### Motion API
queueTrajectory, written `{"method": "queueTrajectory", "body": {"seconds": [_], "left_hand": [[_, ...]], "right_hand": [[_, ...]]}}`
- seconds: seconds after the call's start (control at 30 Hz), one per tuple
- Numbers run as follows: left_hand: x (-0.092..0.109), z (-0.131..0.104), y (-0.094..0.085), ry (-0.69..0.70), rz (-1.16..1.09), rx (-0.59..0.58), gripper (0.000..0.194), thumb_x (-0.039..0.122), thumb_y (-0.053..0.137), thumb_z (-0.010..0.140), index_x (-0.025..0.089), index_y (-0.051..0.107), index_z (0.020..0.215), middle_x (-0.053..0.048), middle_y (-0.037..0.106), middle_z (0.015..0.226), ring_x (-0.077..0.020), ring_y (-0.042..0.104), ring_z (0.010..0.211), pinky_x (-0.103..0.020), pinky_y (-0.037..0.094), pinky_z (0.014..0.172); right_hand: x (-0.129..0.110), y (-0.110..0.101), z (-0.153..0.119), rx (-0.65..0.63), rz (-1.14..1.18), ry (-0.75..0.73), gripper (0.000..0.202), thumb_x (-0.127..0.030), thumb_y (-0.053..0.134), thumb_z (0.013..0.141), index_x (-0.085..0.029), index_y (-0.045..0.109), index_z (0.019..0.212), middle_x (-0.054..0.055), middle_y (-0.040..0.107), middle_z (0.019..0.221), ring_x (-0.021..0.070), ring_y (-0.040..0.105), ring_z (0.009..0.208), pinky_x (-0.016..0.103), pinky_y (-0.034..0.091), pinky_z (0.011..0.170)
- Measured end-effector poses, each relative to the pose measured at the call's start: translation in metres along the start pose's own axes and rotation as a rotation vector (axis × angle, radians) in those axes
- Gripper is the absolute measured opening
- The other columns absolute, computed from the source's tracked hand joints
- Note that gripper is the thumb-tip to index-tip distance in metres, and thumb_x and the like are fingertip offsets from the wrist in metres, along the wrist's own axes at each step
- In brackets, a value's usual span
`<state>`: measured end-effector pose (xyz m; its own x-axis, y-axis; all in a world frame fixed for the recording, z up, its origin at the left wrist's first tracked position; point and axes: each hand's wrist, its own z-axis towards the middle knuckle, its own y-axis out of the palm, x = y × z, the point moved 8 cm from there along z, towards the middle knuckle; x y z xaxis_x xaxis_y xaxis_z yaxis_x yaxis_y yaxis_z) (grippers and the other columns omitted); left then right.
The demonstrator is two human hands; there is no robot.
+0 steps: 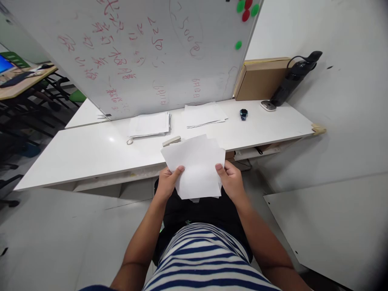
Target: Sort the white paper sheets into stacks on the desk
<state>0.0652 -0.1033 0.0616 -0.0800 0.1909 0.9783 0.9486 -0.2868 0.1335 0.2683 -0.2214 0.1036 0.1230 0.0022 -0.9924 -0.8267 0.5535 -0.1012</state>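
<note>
Several white sheets of paper (198,169) are held in front of my body, just past the table's near edge. Their edges do not line up; corners stick out at the top and bottom. My left hand (169,180) grips their left side, thumb on top. On the right side my right hand (232,180) does the same, fingers behind the sheets. A beige stapler (171,141) lies on the table right behind the sheets' upper left corner. Farther back rest two paper stacks, one on the left (148,124) and a looser one on the right (204,115).
On the white table (75,155) are a small ring-like item (129,142), a dark watch (243,114), a computer mouse (268,106), a black bottle (295,79) and a cardboard box (262,79). A whiteboard (136,52) with red writing stands along the back.
</note>
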Motion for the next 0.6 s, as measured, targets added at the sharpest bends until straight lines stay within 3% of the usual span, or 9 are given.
{"method": "queueTrajectory", "body": {"seconds": [0.1,0.17,0.3,0.43,0.5,0.6], "left_hand": [[-0.001,0.0,-0.001,0.0,0.041,0.001,0.041,0.044,0.077,0.066,0.013,0.071,0.092,-0.009,0.072,0.092,-0.0221,0.066,0.079,-0.031,0.051,0.069],[0.009,0.003,0.003,0.038,0.116,-0.022,0.042,0.044,0.076,0.066,0.015,0.069,0.096,-0.009,0.071,0.097,-0.0236,0.066,0.086,-0.032,0.051,0.074],[0.065,0.021,0.019,0.256,0.231,-0.021,0.048,0.044,0.077,0.066,0.018,0.066,0.104,-0.008,0.069,0.104,-0.0256,0.063,0.099,-0.033,0.05,0.082],[0.124,0.051,0.039,0.445,0.118,-0.073,0.056,0.045,0.076,0.066,0.018,0.061,0.113,-0.008,0.066,0.108,-0.0273,0.059,0.108,-0.036,0.048,0.089],[0.137,0.069,0.048,0.469,0.043,-0.133,0.058,0.045,0.076,0.066,0.018,0.06,0.115,-0.008,0.066,0.107,-0.0279,0.059,0.108,-0.038,0.047,0.09],[0.135,0.091,0.057,0.413,-0.022,-0.234,0.059,0.046,0.075,0.067,0.015,0.06,0.114,-0.01,0.067,0.105,-0.0281,0.06,0.105,-0.038,0.047,0.089]], "right_hand": [[0.009,0.012,-0.001,-0.153,0.093,0.081,0.037,-0.048,0.059,0.082,-0.021,0.061,0.108,0.005,0.067,0.095,0.021,0.062,0.085,0.029,0.048,0.068],[0.007,0.014,0.004,-0.153,0.065,0.082,0.041,-0.045,0.062,0.081,-0.023,0.058,0.116,0.006,0.067,0.106,0.0233,0.062,0.095,0.034,0.05,0.076],[-0.026,0.017,0.037,-0.104,0.004,-0.073,0.039,-0.042,0.062,0.08,-0.024,0.06,0.115,0.006,0.066,0.108,0.025,0.061,0.099,0.039,0.049,0.084],[-0.078,0.023,0.08,-0.025,0.068,-0.33,0.04,-0.046,0.061,0.081,-0.025,0.061,0.114,0.006,0.065,0.107,0.0254,0.058,0.107,0.038,0.049,0.086],[-0.092,0.03,0.098,-0.026,0.122,-0.405,0.039,-0.049,0.06,0.081,-0.024,0.063,0.111,0.005,0.066,0.106,0.0247,0.057,0.108,0.037,0.048,0.086],[-0.091,0.043,0.119,-0.066,0.182,-0.413,0.036,-0.05,0.062,0.079,-0.022,0.068,0.1,0.003,0.067,0.096,0.023,0.06,0.1,0.037,0.048,0.084]]}}
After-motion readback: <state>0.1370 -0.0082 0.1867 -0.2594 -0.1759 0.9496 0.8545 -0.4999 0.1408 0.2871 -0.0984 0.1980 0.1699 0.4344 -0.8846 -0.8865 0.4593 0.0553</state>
